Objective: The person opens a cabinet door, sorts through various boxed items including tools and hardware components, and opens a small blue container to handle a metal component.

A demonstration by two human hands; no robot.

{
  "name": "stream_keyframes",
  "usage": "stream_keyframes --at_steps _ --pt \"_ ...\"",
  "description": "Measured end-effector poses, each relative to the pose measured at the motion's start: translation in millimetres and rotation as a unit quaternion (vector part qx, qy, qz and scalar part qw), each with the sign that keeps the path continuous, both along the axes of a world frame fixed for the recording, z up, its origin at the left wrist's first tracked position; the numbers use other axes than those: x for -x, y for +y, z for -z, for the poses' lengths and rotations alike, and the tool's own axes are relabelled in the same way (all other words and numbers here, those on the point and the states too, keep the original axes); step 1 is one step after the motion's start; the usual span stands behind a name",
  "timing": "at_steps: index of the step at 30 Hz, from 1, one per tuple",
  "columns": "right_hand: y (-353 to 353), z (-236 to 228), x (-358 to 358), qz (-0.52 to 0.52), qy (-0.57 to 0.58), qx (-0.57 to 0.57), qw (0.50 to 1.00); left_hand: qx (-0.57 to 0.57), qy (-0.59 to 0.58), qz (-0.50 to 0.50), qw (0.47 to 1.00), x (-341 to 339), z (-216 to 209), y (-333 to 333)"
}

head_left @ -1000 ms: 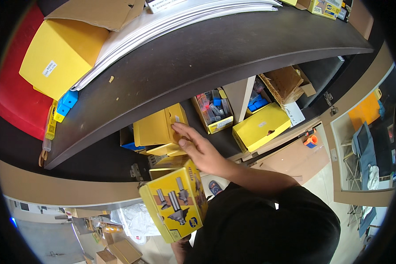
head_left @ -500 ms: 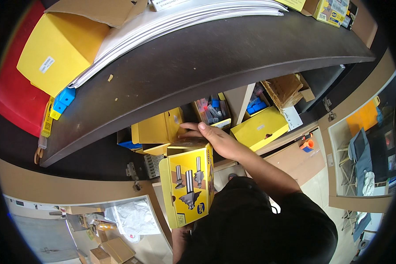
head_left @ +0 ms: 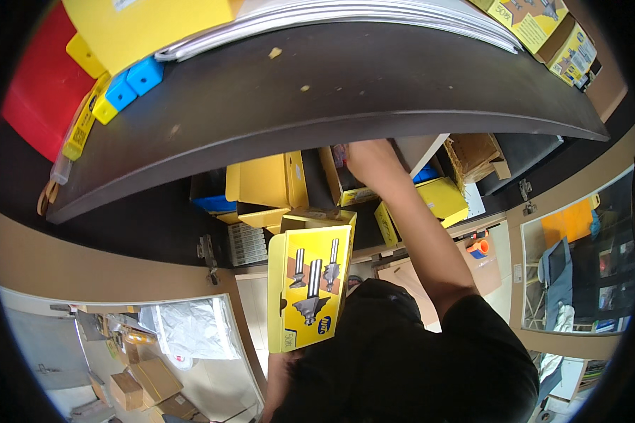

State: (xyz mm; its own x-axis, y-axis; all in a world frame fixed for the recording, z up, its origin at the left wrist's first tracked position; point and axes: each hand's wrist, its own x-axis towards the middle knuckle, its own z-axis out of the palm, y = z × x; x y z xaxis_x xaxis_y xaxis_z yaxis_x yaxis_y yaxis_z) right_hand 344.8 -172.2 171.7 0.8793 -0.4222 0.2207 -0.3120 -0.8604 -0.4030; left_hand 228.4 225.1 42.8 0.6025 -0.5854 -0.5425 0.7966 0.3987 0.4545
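Note:
A yellow cardboard box (head_left: 310, 296) printed with router bits, its flap raised, is held upright in front of my body. My left forearm (head_left: 278, 374) runs up behind it; the box hides that hand's fingers as it holds the box from below. My right hand (head_left: 371, 163) reaches under the dark shelf into an open yellow box (head_left: 353, 197) with small plastic packs in it. The shelf edge covers its fingertips, so their grip is not visible. Left of that stands another open yellow box (head_left: 257, 185) with its lid raised.
Overhead, the dark shelf (head_left: 317, 77) carries a stack of white paper (head_left: 360, 17) and yellow boxes. Beside my right forearm lies a closed yellow box (head_left: 441, 201), with a torn cardboard box (head_left: 473, 158) behind. Open cabinet doors with glass stand on both sides.
My right hand has left the held box's top and moved away, into the open box under the shelf. The held box stays in front of me. The view has shifted.

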Motion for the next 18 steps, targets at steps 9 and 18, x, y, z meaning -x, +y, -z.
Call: stream_keyframes --at_steps 9,18 --pt "-23.7 35.7 -25.7 -0.062 0.145 0.079 0.984 0.008 0.004 0.002 1.000 -1.7 1.9 1.8" --pt "-25.1 33.1 -27.1 0.105 -0.084 0.207 0.969 0.006 -0.002 0.008 1.000 -2.3 0.5 2.8"
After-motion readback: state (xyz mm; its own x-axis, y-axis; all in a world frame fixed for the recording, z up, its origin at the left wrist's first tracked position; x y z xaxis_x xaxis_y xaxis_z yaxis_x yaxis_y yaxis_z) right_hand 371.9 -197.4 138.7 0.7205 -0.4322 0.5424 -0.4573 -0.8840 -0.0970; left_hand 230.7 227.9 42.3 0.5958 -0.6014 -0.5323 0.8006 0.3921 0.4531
